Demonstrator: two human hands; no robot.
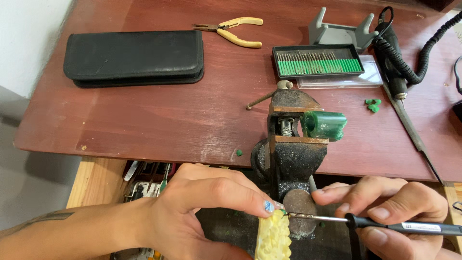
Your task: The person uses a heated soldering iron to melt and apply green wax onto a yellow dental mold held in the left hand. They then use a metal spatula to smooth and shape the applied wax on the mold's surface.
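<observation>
Vise (293, 144) blocks ahead, open table (144, 115) left of it

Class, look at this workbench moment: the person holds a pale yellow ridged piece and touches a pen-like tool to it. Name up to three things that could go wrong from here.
1. The slim black pen-like tool in the right hand has its metal tip beside the left hand thumb; a slip could hurt it.
2. The pale yellow ridged piece is only hand-held, so it may shift.
3. The green block juts sideways from the rusty bench vise and could get knocked.
</observation>
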